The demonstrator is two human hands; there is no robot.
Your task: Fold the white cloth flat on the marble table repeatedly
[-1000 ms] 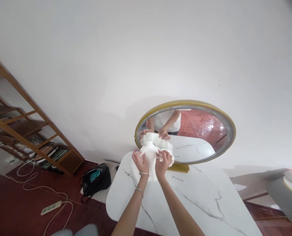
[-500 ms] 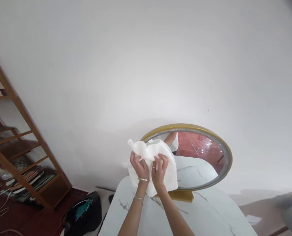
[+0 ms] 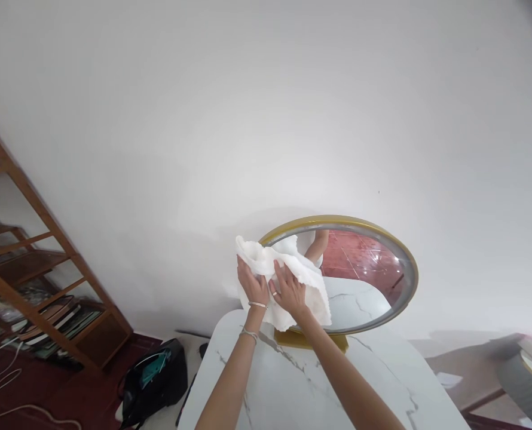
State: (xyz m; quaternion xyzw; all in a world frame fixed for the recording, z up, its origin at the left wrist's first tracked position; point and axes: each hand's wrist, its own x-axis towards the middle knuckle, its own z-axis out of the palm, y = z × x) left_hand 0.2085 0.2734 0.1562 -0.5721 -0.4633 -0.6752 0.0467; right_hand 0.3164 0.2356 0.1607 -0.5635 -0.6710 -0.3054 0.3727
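A white cloth [image 3: 313,283] with a scalloped edge lies bunched over the left part of an oval mirror [image 3: 358,304] that has a gold rim. My left hand [image 3: 253,285] is closed on the cloth near the mirror's left edge. Just right of it, my right hand [image 3: 290,292] holds the cloth against the glass, with its fingers partly stretched over the folds. The hidden left side of the glass is behind cloth and hands. Under the mirror is a gold base [image 3: 333,342], standing on a white marble-patterned table [image 3: 288,388].
A wooden shelf [image 3: 46,224] with books and papers stands on the left. Beside the table, a black bag [image 3: 161,385] sits low down. White cables [image 3: 1,382] run over the red floor. Behind the mirror rises a white wall [image 3: 266,119]. A grey rounded object [image 3: 523,382] is at lower right.
The cloth has shifted slightly upward and right over the mirror, its top edge now slanting down rightward. My right hand has turned and its fingers have straightened. The view has shifted slightly.
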